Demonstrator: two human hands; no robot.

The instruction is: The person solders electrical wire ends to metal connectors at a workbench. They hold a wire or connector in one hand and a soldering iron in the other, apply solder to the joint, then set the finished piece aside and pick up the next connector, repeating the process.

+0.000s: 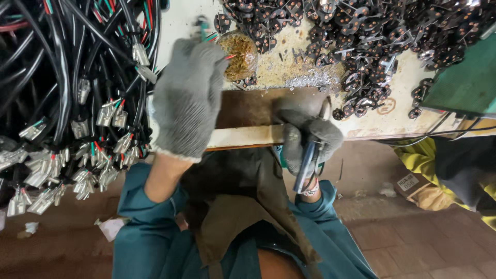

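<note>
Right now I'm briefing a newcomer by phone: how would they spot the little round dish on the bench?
Find the pale workbench. At its back edge, beside the gloved left hand, sits a small round dish of brownish-gold scraps. Its dark, flat metal neighbours lie loose in heaps.

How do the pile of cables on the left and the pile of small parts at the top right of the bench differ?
The cable bundle is long black sheathed wires ending in silvery terminals with red and green cores; the parts pile is small flat dark pieces with coppery rings. The cables hang over the bench's left edge; the parts lie spread on the bench top. The left hand holds wire ends near the cables; the right hand grips a tool below the parts. Both piles are loose and tangled.
</note>
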